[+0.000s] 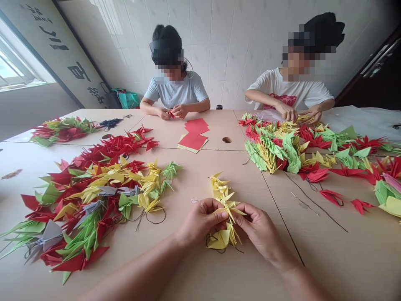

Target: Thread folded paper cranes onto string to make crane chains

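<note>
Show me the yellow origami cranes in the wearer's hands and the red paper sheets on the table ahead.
Yellow origami cranes [221, 191]: head view, on the upper cranes just above the hands.
Red paper sheets [192, 141]: head view, on the front sheet.

White tiled walls rise behind pushed-together pale wooden tables, with a bright window on the left.

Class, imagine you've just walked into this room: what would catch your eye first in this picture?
The eye goes first to the long heaps of red, yellow and green folded-paper cranes on the left of the pale wooden table, with a matching heap on the right. In the foreground, the left hand and right hand grip a string of yellow paper cranes. Farther off, a small stack of red and yellow paper squares lies mid-table.
</note>
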The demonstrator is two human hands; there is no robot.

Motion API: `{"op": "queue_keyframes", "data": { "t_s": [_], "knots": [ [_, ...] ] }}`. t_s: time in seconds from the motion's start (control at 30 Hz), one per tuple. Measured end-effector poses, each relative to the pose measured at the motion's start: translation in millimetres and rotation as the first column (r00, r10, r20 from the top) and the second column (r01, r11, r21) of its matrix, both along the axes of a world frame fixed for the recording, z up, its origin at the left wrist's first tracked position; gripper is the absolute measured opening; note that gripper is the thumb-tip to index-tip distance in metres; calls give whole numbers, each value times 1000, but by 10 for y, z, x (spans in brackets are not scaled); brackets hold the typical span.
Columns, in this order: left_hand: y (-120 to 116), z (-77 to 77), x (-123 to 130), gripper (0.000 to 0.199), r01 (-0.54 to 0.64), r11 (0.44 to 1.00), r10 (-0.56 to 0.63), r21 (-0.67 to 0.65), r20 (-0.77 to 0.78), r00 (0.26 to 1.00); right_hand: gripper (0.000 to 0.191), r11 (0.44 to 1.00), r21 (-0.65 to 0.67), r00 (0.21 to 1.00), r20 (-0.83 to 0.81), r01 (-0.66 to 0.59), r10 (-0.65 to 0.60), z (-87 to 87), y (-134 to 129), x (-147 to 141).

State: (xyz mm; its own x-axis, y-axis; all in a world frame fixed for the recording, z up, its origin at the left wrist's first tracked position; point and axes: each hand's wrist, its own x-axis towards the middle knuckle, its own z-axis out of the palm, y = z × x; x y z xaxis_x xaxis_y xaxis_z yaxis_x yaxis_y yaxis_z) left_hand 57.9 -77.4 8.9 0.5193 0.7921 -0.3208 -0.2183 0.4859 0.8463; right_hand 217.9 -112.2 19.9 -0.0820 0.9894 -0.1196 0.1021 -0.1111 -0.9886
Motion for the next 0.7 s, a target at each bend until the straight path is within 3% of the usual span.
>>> {"op": "queue_keyframes", "data": {
  "t_s": [0.33,0.7],
  "knots": [
    [42,-37,-36,36,79,997,-78,-22,43,996,34,996,-79,993,-107,-50,42,-126,12,62],
    [16,12,-36,32,63,990,-59,122,-38,998,25,998,-61,997,-75,-30,25,34,16,24]
  ]
}}
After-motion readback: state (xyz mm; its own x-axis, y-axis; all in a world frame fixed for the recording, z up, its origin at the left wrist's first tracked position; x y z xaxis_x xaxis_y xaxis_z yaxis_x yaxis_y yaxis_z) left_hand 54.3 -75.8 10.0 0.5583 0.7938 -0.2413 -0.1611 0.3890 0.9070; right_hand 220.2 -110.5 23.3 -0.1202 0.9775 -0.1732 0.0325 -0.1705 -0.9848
